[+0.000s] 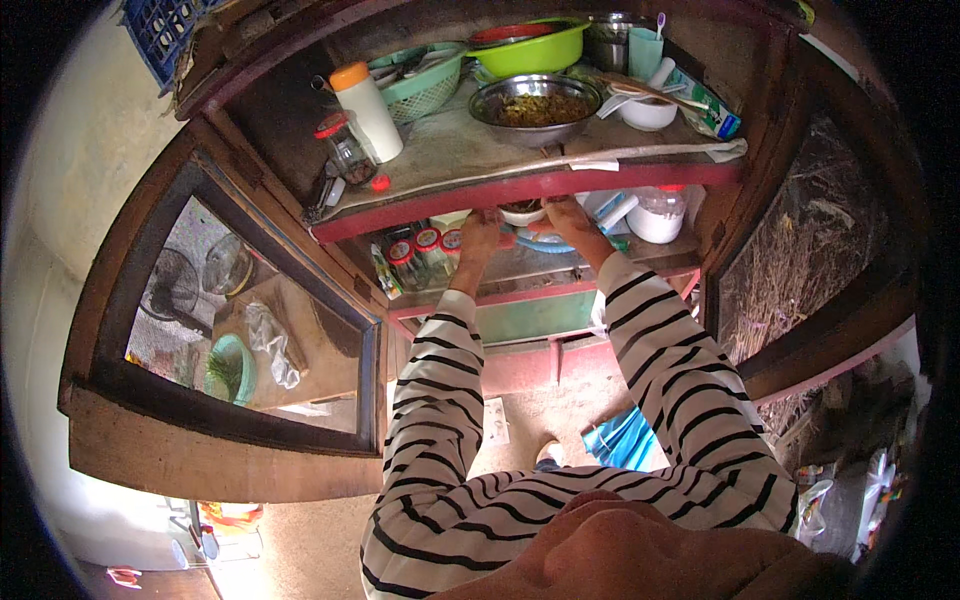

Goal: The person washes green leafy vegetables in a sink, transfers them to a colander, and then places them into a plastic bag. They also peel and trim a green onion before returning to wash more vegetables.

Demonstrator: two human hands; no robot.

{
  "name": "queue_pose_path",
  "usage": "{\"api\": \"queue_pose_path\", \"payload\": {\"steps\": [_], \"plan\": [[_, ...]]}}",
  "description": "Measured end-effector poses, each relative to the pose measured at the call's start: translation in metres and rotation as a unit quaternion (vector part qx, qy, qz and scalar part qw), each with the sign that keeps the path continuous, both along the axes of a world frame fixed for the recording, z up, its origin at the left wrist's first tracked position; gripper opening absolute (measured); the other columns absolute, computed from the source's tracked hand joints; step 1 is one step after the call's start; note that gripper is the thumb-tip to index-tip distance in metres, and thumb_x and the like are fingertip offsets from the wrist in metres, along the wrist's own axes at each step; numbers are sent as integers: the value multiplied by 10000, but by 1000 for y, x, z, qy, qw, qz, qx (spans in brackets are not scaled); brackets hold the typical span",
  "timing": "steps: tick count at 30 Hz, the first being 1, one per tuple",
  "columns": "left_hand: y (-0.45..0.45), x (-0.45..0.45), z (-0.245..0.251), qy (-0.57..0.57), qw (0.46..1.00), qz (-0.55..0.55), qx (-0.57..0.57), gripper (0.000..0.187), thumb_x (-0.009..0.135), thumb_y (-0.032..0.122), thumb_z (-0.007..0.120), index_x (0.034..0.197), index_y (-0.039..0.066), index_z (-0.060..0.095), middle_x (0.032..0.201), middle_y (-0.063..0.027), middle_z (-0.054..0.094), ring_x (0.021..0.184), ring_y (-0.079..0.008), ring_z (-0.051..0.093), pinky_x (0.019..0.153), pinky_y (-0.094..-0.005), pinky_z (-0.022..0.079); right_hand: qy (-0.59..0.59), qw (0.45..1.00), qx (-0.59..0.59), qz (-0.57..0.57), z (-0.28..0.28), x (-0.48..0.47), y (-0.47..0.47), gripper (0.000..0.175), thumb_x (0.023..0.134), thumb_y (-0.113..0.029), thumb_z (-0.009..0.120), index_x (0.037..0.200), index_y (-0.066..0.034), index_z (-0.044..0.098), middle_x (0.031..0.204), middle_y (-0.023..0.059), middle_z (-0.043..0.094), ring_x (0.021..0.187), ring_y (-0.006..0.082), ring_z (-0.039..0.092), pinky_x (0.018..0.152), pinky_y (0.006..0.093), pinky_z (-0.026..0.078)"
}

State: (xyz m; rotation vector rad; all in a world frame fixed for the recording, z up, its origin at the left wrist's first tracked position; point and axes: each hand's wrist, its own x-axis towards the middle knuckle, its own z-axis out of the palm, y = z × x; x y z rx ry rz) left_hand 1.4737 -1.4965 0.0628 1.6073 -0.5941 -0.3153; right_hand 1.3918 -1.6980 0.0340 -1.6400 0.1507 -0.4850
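Both my hands reach into the lower shelf of a wooden cupboard, under the red front edge of the shelf above. A small white bowl (pixel 523 217) with dark contents sits between them. My left hand (pixel 480 231) is at the bowl's left side, and my right hand (pixel 568 219) grips its right side with the thumb toward me. The shelf edge partly hides the fingers and the bowl's far side. Red-lidded glass jars (pixel 427 251) stand left of my left hand. A blue-rimmed dish (pixel 546 245) lies below the bowl, and a red-lidded jar of white contents (pixel 657 214) is to the right.
The upper shelf (pixel 442 161) carries a steel bowl of food (pixel 534 109), a green basin (pixel 529 54), a pale green basket (pixel 427 86) and an orange-capped white bottle (pixel 367 112). Glazed doors stand swung out at left (pixel 225 442) and right (pixel 814 356). A blue folded umbrella (pixel 622 441) is below.
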Motion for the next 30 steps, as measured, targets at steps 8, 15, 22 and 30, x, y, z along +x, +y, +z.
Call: {"api": "queue_pose_path", "payload": {"steps": [8,15,22,30], "plan": [[26,-126,26,117,986,-58,-106,483,1034,385,397,1189,-57,515,1001,-178,622,675,-262,708,546,-356,619,36,991,126,-15,48,-139,42,327,962,-276,572,987,44,636,729,84,694,731,207,713,622,308,594],[95,-200,-7,97,984,-63,-139,446,1046,344,421,1247,-44,505,997,-161,667,739,-228,713,643,-321,618,66,996,36,56,15,-204,83,370,998,-334,528,1131,4,598,831,118,696,677,237,718,614,337,629],[156,-255,57,-18,992,2,-124,446,1042,327,452,1222,-75,525,953,-155,683,785,-223,710,719,-320,606,35,991,112,70,106,-249,150,393,963,-194,535,1289,24,506,898,173,684,686,214,716,600,290,623],[150,-189,167,-16,981,61,-183,371,1033,286,468,1082,-63,582,834,-160,686,688,-221,708,607,-296,584,-18,990,105,94,216,-189,160,429,949,-305,583,1170,62,555,940,202,679,785,277,726,671,322,615]]}}
